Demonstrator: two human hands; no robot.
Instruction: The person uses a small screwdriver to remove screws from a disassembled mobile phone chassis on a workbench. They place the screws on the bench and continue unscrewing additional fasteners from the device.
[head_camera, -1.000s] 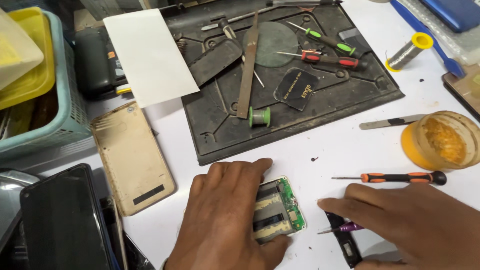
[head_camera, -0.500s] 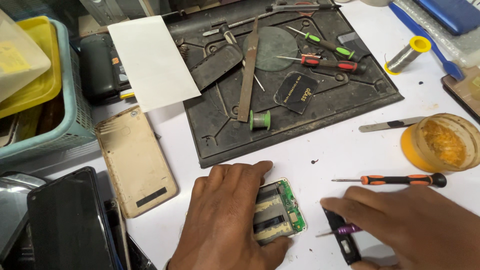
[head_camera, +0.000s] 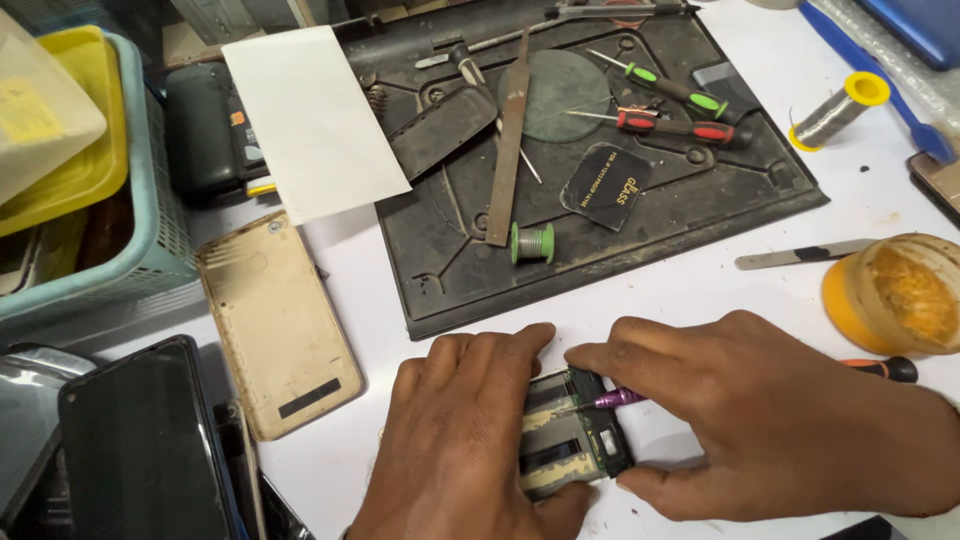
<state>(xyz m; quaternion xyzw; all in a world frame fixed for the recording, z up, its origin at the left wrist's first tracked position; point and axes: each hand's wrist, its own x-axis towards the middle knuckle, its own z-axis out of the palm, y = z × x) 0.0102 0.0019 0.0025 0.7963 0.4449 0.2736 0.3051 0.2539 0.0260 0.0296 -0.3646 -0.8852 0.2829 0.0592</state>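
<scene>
My left hand (head_camera: 455, 440) presses down on a small circuit board with green edges (head_camera: 560, 440) lying on the white table (head_camera: 700, 290). My right hand (head_camera: 770, 420) has come in from the right and holds a thin purple-handled tool (head_camera: 615, 400), its metal tip resting on the board. A small black part (head_camera: 603, 440) sits against the board's right edge under my right fingers. Most of the board is hidden by both hands.
A black work mat (head_camera: 600, 230) holds a metal file (head_camera: 508, 140), screwdrivers (head_camera: 680, 128), a green spool (head_camera: 533, 243). A gold phone back cover (head_camera: 278, 325), dark phone (head_camera: 140, 450), teal basket (head_camera: 150, 230), yellow flux tin (head_camera: 900, 295), orange-handled screwdriver (head_camera: 885, 368) and solder spool (head_camera: 835, 112) lie around.
My right hand moved left onto the board, bringing the purple tool's tip and the black part against it. The left hand stayed on the board.
</scene>
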